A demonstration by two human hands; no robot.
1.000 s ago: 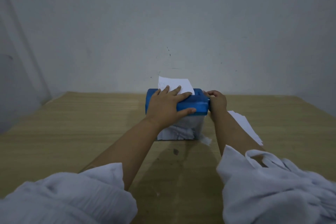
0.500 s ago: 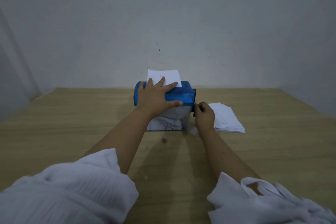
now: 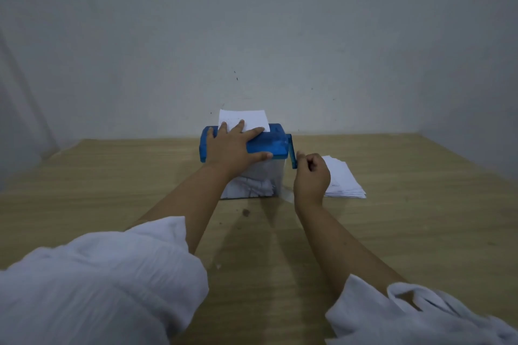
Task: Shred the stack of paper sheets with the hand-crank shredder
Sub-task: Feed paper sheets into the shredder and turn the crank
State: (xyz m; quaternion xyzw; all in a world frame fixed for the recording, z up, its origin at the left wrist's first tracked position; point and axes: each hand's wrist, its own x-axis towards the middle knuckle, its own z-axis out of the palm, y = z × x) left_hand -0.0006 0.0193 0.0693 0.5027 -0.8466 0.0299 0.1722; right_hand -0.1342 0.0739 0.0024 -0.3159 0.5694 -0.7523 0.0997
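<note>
Hand-crank shredder (image 3: 269, 145) under left hand (image 3: 229, 145), fingers spread flat on lid, paper sheet (image 3: 252, 117) upright in slot, right hand (image 3: 312, 176) curled around crank (image 3: 293, 152), paper stack (image 3: 344, 182) just beyond it.

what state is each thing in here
shredder, upright on the table
sheet, standing out of the shredder's top, partly fed
crank, pointing down, gripped at its lower end
bin, partly filled with shreds
stack, flat on the table, right of the shredder, untouched
left hand, flat, pressing the shredder's top
right hand, curled round the crank
</note>
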